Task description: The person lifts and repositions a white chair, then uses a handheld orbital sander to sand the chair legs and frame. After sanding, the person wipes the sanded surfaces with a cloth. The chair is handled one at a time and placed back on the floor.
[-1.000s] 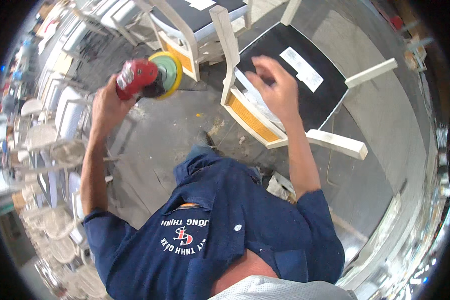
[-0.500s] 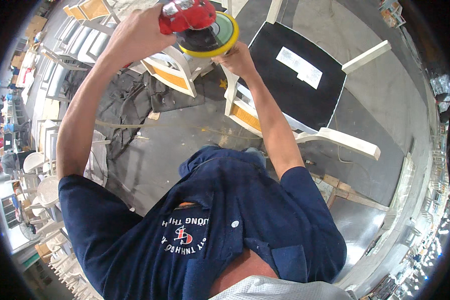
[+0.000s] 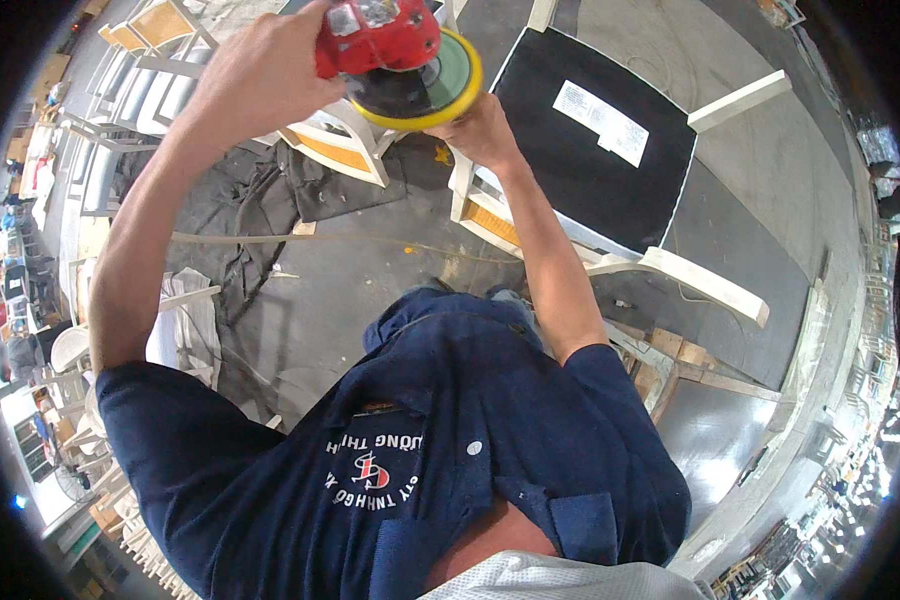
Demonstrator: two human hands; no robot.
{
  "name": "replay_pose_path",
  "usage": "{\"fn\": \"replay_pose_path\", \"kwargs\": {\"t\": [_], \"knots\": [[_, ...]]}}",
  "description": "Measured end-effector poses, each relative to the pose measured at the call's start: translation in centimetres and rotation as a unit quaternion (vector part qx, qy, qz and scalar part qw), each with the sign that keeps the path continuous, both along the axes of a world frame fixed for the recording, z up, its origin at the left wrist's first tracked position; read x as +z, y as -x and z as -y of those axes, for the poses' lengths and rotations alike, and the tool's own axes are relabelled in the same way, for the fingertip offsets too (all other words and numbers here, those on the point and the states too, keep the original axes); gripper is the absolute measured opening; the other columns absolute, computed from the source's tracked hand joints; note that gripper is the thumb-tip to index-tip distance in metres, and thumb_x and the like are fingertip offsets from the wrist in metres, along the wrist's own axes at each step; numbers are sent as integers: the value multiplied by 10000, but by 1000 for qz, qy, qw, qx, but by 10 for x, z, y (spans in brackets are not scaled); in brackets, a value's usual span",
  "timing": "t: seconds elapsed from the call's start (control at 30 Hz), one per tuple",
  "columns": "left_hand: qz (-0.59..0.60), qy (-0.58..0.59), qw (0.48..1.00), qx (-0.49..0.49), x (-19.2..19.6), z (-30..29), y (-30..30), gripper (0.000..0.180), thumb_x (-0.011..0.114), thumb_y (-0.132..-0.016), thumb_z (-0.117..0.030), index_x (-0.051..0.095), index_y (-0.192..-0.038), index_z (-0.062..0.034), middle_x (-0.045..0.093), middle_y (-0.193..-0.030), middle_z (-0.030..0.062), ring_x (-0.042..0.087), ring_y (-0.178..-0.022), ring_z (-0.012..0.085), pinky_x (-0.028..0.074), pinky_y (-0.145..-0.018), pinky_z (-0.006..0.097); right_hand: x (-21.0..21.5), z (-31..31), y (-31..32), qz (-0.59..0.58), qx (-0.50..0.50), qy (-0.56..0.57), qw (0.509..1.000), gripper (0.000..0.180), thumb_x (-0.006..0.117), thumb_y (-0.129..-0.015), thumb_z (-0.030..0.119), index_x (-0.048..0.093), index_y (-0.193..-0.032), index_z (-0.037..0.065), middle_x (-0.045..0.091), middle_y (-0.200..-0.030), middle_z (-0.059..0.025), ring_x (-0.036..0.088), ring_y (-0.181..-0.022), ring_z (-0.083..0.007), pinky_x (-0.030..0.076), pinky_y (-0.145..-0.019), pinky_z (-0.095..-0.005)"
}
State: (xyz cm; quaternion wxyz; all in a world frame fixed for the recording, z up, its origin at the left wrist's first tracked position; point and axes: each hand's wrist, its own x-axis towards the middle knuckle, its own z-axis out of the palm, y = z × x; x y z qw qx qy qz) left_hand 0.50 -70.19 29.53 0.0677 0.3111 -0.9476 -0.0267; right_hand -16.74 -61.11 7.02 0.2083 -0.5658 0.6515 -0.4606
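Observation:
At the top of the view my left hand (image 3: 270,80) is closed around the red body of a power sander (image 3: 395,38). Its round pad (image 3: 448,88), pale green with a yellow rim, is tilted so that part of its face shows. My right hand (image 3: 478,132) has its fingers curled at the pad's lower right rim, and the fingertips are hidden behind it. Just right of this hand lies an upturned chair (image 3: 650,195) with a black underside, a white label and pale wooden legs.
A second pale chair (image 3: 345,155) with a woven panel stands below the sander. Dark crumpled sheeting (image 3: 255,200) and a thin hose (image 3: 350,241) lie on the grey floor. More chairs (image 3: 160,85) line the far left. A metal-topped wooden piece (image 3: 715,425) is at my right.
The sander and both hands have come slightly lower in the view. My left forearm has shifted left, and the surroundings have moved a little. Both hands keep their places on the sander.

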Motion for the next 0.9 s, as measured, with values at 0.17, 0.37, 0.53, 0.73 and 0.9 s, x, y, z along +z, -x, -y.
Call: {"fn": "replay_pose_path", "kwargs": {"t": [0.17,0.37,0.53,0.73,0.9], "knots": [[-30,37,998,38,-4,32,13,396,682,-650,-237,573,-946,1,631,-768,217,632,-746,369,488,-660,429,8,1,-12,78,-47,-14,996,552,756,-696,375,614,-1090,15,692,-864,-129,671,-846,-256,515,-752,-329],[-27,22,997,73,27,27,-5,397,696,-656,-238,576,-941,12,636,-781,221,643,-748,348,501,-656,415,2,3,-12,43,-51,-32,997,670,744,-701,406,566,-1175,-33,686,-928,-160,668,-897,-255,507,-804,-335],[-1,-66,998,-4,24,4,4,425,693,-675,-277,558,-946,21,636,-795,228,637,-763,374,509,-669,417,1,0,-13,78,-39,-35,996,539,750,-698,381,627,-1089,31,688,-943,-145,665,-902,-265,505,-816,-343],[28,4,999,37,6,26,15,403,661,-687,-296,580,-912,28,627,-777,264,633,-773,406,502,-665,462,26,-9,-24,72,-57,-22,996,441,749,-715,352,652,-1036,67,695,-927,-115,666,-893,-256,502,-811,-329],[-95,40,993,61,17,49,4,328,670,-665,-249,629,-886,-10,643,-734,210,655,-725,332,500,-650,408,12,-5,-14,97,-21,-14,995,432,755,-733,322,645,-1063,66,696,-925,-101,667,-865,-226,500,-805,-317]]}}
